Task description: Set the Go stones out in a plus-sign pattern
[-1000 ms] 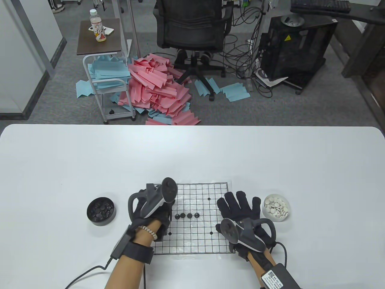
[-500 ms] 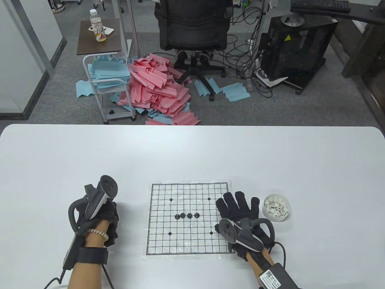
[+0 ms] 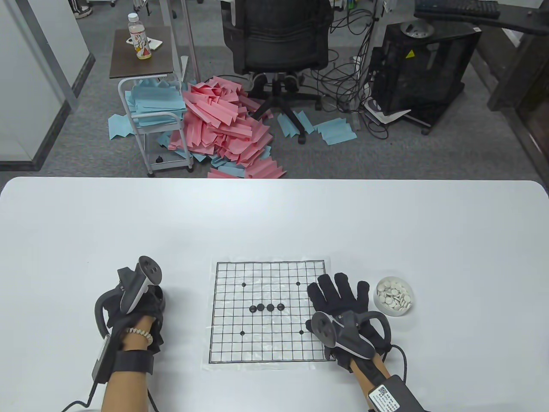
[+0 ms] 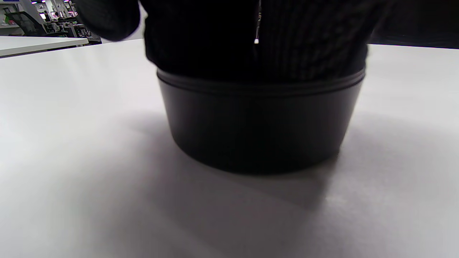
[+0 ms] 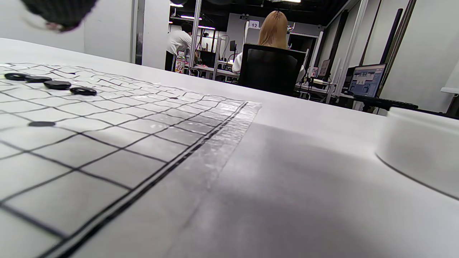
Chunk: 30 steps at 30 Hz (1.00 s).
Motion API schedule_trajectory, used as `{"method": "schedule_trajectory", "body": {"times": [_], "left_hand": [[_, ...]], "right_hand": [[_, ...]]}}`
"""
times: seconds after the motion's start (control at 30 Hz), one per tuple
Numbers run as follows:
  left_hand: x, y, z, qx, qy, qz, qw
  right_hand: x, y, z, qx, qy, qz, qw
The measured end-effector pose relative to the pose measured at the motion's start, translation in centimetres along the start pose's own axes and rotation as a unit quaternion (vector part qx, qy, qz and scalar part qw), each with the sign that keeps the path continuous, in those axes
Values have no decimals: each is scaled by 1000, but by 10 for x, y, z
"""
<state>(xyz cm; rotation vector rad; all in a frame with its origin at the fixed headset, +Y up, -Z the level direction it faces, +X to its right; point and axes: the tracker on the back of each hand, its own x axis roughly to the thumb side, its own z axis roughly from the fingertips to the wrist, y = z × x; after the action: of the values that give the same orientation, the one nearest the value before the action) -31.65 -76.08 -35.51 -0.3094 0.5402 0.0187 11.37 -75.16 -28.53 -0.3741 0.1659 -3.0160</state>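
A paper Go board (image 3: 268,343) lies at the table's front centre. Several black stones (image 3: 270,307) sit in a row across its middle; they also show in the right wrist view (image 5: 57,84). My left hand (image 3: 148,302) is over the black bowl of black stones and covers it in the table view. In the left wrist view the gloved fingers (image 4: 251,39) reach down over the bowl's (image 4: 258,122) rim; whether they hold a stone is hidden. My right hand (image 3: 341,294) lies flat with spread fingers on the board's right edge, empty.
A white bowl (image 3: 393,296) of white stones stands just right of my right hand and shows in the right wrist view (image 5: 419,147). The white table (image 3: 274,223) stretches behind the board. An office chair and paper piles are on the floor beyond.
My left hand left the board's left side, moved left to the black bowl and now sits lower over it. The stones and my right hand have not moved.
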Motion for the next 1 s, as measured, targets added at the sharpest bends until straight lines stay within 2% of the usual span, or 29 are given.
{"method": "schedule_trajectory", "body": {"times": [0.27,0.67,0.87,1.0], "left_hand": [[10,-5,1,66,1,-40,997],[8,-6,2,85,-14,-35,996],[15,10,12,106,-22,-49,993],[38,28,31,143,-77,-38,986]], "right_hand": [[1,1,-1,2,-2,2,1000],[0,2,0,3,0,1,1000],[0,2,0,4,0,1,1000],[-1,2,0,4,1,1,1000]]}}
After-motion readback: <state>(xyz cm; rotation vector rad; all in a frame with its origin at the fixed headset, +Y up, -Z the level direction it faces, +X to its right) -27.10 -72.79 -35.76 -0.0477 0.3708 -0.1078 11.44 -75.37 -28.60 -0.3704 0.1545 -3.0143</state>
